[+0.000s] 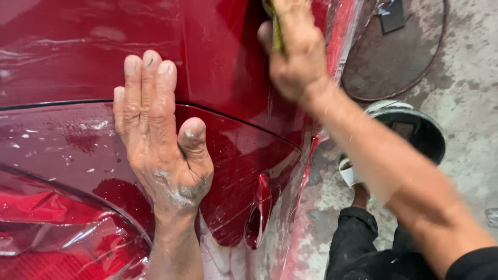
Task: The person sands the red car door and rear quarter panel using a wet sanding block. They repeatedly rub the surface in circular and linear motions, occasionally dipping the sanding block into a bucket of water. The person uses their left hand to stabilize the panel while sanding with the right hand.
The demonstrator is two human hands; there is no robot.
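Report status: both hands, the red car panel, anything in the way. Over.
Left hand flat, fingers spread, on wet red car panel. Right hand gripping yellowish sanding pad against panel. Black bucket on floor nearby, not obstructing.

The wet red car body panel (233, 67) lies under the left hand (161, 140), the round dark water basin (420, 129) on the concrete floor (467, 78) right of the right hand (295, 57)

Deep glossy red car panel (78, 52), streaked whitish-wet. On it, a hand (161, 140) smeared grey-white. Above, an olive-yellow pad (277, 31). Right of the panel: mottled grey floor (467, 103), black trousers (363, 249).
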